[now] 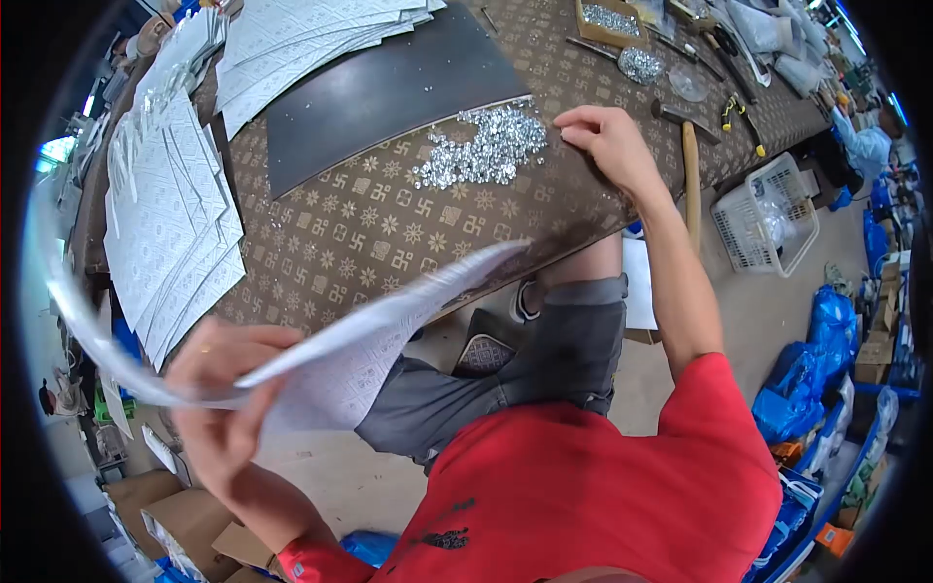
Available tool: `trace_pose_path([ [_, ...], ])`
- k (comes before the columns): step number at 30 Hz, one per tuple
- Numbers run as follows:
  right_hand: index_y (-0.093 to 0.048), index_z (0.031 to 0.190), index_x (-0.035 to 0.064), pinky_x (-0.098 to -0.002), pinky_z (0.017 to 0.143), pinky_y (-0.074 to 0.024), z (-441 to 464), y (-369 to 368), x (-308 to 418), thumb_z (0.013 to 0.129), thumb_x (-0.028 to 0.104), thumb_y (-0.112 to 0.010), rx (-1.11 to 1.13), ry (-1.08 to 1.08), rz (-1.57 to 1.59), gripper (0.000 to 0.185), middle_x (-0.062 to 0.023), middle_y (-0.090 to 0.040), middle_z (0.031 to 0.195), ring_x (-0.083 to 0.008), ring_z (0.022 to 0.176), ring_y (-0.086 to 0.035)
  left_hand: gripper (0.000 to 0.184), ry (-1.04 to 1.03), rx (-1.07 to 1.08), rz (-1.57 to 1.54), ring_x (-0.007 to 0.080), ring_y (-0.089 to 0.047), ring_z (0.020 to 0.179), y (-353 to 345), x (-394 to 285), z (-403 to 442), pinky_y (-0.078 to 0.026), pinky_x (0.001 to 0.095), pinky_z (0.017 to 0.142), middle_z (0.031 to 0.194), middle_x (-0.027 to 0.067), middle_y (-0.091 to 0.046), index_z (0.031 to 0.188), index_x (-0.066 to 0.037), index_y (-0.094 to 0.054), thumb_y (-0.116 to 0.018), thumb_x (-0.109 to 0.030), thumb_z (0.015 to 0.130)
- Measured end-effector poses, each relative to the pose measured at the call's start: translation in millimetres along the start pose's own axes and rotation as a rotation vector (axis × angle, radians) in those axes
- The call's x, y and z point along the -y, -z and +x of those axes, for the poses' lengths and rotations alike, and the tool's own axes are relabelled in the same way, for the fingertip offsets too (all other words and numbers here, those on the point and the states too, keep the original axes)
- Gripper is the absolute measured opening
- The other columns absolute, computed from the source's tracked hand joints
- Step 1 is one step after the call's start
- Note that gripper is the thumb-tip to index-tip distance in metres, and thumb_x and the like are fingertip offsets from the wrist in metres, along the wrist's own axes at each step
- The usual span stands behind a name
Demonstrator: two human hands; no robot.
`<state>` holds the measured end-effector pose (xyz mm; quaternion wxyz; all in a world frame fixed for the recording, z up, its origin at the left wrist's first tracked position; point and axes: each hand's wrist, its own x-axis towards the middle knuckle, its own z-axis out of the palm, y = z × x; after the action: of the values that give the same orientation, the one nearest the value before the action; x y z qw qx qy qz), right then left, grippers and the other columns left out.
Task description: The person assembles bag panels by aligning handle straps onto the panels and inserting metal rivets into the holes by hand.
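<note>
Toward eight o'clock, the left hand (219, 394), somewhat blurred, has thumb and fingers closed on the edge of a curled, patterned white sheet (335, 384), which bows across the near edge of the cloth-covered table (340, 228). At one o'clock the right hand (617, 151) is just beside the heap of small shiny pieces (486, 151), thumb and fingertips drawn near together, though I cannot tell whether they pinch anything. Handling this single sheet looks like the step in hand, and the next move seems to call for steadying its curl.
</note>
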<state>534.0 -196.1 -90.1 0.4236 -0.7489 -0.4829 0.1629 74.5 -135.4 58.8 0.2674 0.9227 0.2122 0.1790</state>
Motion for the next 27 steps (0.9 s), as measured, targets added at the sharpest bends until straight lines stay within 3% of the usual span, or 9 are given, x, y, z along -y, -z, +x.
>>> trace_pose_path([
  [2, -0.074, 0.1, -0.0001, -0.0319, 0.079, -0.052, 3, 0, -4, 0.089, 0.011, -0.074, 0.042, -0.013, -0.047, 0.015, -0.0098, -0.074, 0.09, -0.0175, 0.083, -0.067, 0.036, 0.404, -0.523, -0.218, 0.0217, -0.069, 0.093, 2, 3, -20, -0.054, 0.0362, 0.082, 0.113, 0.0159, -0.072, 0.111, 0.004, -0.07, -0.081, -0.018, 0.084],
  [7, -0.074, 0.099, 0.0009, -0.0339, 0.081, -0.0523, 6, -12, 3, 0.088, 0.014, -0.075, 0.019, 0.13, -0.193, 0.017, -0.0141, -0.073, 0.09, -0.0234, 0.084, -0.069, 0.04, 0.278, -0.655, -0.357, 0.0225, -0.068, 0.102, 31, 47, -33, -0.053, 0.0361, 0.095, 0.119, 0.0171, -0.07, 0.122, 0.003, -0.065, -0.079, -0.012, 0.087],
  [10, -0.073, 0.099, 0.0011, -0.0361, 0.082, -0.0527, 7, -12, 3, 0.089, 0.013, -0.074, 0.005, 0.117, -0.234, 0.016, -0.0161, -0.072, 0.091, -0.0278, 0.086, -0.069, 0.05, 0.37, -0.884, -0.799, 0.0218, -0.066, 0.109, -10, 76, -35, -0.052, 0.0383, 0.1, 0.125, 0.0161, -0.067, 0.134, 0.001, -0.058, -0.077, -0.01, 0.09],
  [12, -0.073, 0.1, 0.0011, -0.0358, 0.082, -0.0528, 9, -10, -1, 0.09, 0.013, -0.074, -0.008, 0.124, -0.201, 0.016, -0.0156, -0.072, 0.092, -0.0275, 0.086, -0.069, 0.051, 0.588, -0.923, -1.026, 0.0221, -0.064, 0.115, -47, 75, -32, -0.05, 0.0383, 0.104, 0.128, 0.0148, -0.066, 0.139, 0.001, -0.054, -0.073, -0.009, 0.093],
  [14, -0.072, 0.102, 0.0009, -0.0353, 0.082, -0.0528, 9, -6, -5, 0.091, 0.013, -0.072, -0.033, 0.133, -0.148, 0.017, -0.0146, -0.072, 0.093, -0.0269, 0.087, -0.069, 0.046, 0.609, -0.867, -1.238, 0.0232, -0.064, 0.115, -80, 81, -31, -0.049, 0.0383, 0.104, 0.127, 0.0132, -0.067, 0.137, 0.001, -0.056, -0.071, -0.011, 0.096],
  [17, -0.072, 0.104, 0.0011, -0.0348, 0.082, -0.0529, 9, 1, -4, 0.092, 0.013, -0.071, -0.03, 0.102, -0.163, 0.017, -0.0142, -0.073, 0.095, -0.0271, 0.088, -0.07, 0.046, 0.757, -0.78, -1.276, 0.0228, -0.064, 0.116, -106, 89, -41, -0.049, 0.0375, 0.104, 0.126, 0.0129, -0.068, 0.137, 0.001, -0.057, -0.072, -0.009, 0.095],
  [23, -0.071, 0.108, 0.0024, -0.0334, 0.082, -0.0529, 6, 6, -7, 0.092, 0.012, -0.071, -0.034, 0.046, -0.141, 0.018, -0.0132, -0.073, 0.093, -0.0275, 0.089, -0.07, 0.047, 0.766, -0.79, -1.15, 0.0216, -0.065, 0.113, -126, 83, -33, -0.049, 0.0361, 0.103, 0.124, 0.0123, -0.069, 0.135, 0.001, -0.058, -0.076, -0.007, 0.092],
  [27, -0.072, 0.107, 0.0034, -0.0354, 0.081, -0.0529, -2, 1, -3, 0.091, 0.013, -0.073, -0.158, 0.193, -0.227, 0.019, -0.0129, -0.071, 0.09, -0.0286, 0.088, -0.069, 0.047, 0.737, -0.809, -1.126, 0.0209, -0.067, 0.109, -127, 83, -31, -0.049, 0.0351, 0.102, 0.122, 0.0119, -0.07, 0.133, 0.001, -0.059, -0.078, -0.006, 0.09],
])
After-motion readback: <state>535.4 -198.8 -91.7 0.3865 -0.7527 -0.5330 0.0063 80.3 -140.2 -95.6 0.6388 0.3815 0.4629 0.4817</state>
